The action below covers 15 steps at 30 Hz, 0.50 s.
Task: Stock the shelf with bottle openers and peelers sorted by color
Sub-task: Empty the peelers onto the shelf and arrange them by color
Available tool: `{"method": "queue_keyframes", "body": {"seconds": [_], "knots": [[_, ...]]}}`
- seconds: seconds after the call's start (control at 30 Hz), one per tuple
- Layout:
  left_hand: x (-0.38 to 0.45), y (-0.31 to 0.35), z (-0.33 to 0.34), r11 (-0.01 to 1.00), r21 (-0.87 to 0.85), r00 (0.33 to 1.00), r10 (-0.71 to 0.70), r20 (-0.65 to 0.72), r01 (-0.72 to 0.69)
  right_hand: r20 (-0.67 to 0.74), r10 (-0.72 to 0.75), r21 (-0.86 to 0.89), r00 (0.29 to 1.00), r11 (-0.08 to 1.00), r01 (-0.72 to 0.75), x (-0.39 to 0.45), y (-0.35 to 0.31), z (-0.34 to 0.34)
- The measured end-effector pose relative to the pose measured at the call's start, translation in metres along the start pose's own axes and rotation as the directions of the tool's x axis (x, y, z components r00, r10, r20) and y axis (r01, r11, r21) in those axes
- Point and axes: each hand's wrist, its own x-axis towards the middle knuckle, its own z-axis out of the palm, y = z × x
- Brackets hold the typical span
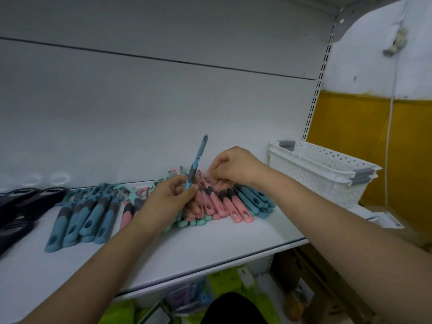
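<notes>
Hands meet over the middle of the white shelf (210,244), right above the mixed heap of utensils. From where I sit, my left hand (168,197) has its fingers and thumb curled round the lower part of a blue peeler (196,163), holding it nearly upright so its blade end points up toward the back panel (140,101). My right hand (233,167) is just beside it, fingers bent down and pinching at something in the pink pile; I cannot tell exactly which piece it has hold of, since the fingertips are buried among the handles.

Under both hands lie the pink-handled tools (224,204) with grey collars, fanned out with their handle ends toward me. Mint-green handles (196,222) poke out from beneath them at the near edge. To the right of the pink ones sits a cluster of blue handles (254,202), touching the pink group. Off to the left, a separate row of blue tools (81,220) lies side by side, handles toward me, and further left are black tools (21,202), blurred at the frame edge.

At the right end of the shelf, two white perforated baskets (322,174) are nested together, with grey corner clips. Behind them the yellow wall (364,146) shows past the slotted upright (315,90).
</notes>
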Motion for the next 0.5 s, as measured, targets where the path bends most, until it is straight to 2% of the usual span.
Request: {"method": "queue_keyframes", "body": {"seconds": [0.03, 0.07, 0.1, 0.17, 0.23, 0.33, 0.5], "knots": [[0.001, -0.002, -0.002, 1.000, -0.017, 0.999, 0.021, -0.025, -0.021, -0.100, -0.014, -0.224, 0.995, 0.975, -0.008, 0.002, 0.008, -0.007], [0.002, -0.003, -0.002, 0.999, -0.022, 0.998, 0.044, -0.044, -0.045, -0.157, -0.017, -0.431, 0.987, 0.901, -0.053, 0.003, 0.016, -0.014], [0.004, -0.004, -0.003, 0.998, -0.002, 0.996, 0.066, -0.059, -0.066, -0.162, 0.021, -0.570, 0.987, 0.814, -0.111, 0.001, 0.026, -0.019], [0.006, -0.007, -0.005, 0.994, 0.058, 0.993, 0.094, -0.070, -0.090, -0.068, 0.198, -0.686, 0.978, 0.702, -0.190, -0.004, 0.044, -0.022], [0.008, -0.009, -0.006, 0.992, 0.085, 0.993, 0.098, -0.064, -0.093, -0.008, 0.332, -0.693, 0.943, 0.678, -0.244, -0.005, 0.056, -0.024], [0.008, -0.011, -0.007, 0.992, 0.078, 0.994, 0.100, -0.053, -0.096, 0.002, 0.386, -0.692, 0.923, 0.667, -0.277, 0.005, 0.059, -0.038], [0.006, -0.006, -0.006, 0.996, 0.018, 0.994, 0.092, -0.051, -0.091, 0.059, 0.460, -0.541, 0.886, 0.761, -0.359, 0.016, 0.063, -0.053]]}}
